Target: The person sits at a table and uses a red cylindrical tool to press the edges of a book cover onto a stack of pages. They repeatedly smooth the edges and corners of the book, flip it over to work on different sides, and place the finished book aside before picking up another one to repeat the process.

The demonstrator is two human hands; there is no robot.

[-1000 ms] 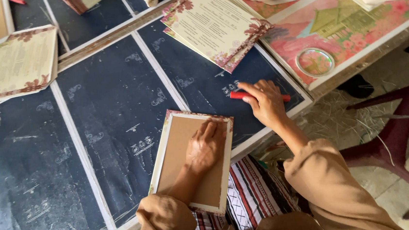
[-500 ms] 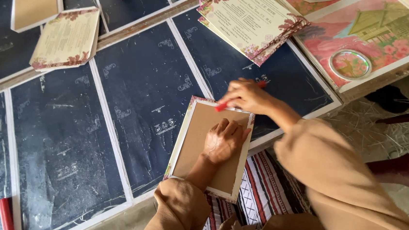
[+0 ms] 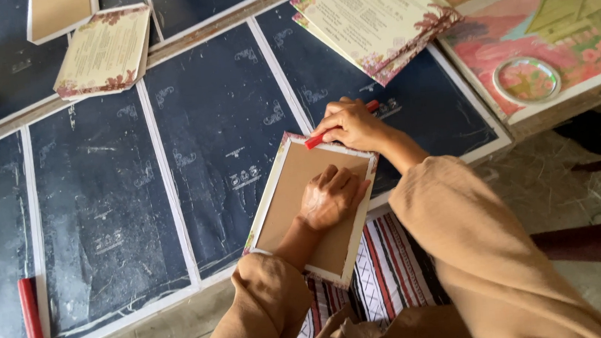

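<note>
Fingers [image 3: 341, 181] of the left hand [image 3: 331, 199] lie flat and spread on the brown card [image 3: 285, 206], pressing it down, gripping nothing. Right hand [image 3: 354, 123] has its fingers curled tight around a red tool [image 3: 316, 140]; we see only its two ends, the middle is buried in the fist, so we cannot tell what kind of tool it is. Its near tip touches the card's top edge.

Head view, only one we have: the card with white floral border sits on the near edge of the dark worktop [image 3: 217, 111], its lower corner hanging off over the striped cloth [image 3: 394, 269] on the lap. Part of the card is covered by the left forearm and tan sleeve [image 3: 272, 303].

Counts: two hands, one card under work, one red tool in hand, one more red stick [image 3: 33, 326] lying at the far left of the worktop. One printed floral sheet [image 3: 102, 52] lies alone; a stack of similar sheets [image 3: 371, 17] sits top right, number unclear, layers overlap. One plain brown card [image 3: 59, 13] is cut off by the top edge. One round clear lid [image 3: 526, 80] rests on the pink picture board [image 3: 575, 26], itself cut off at right. Dark item on the floor [image 3: 594, 135] is too murky to identify.
</note>
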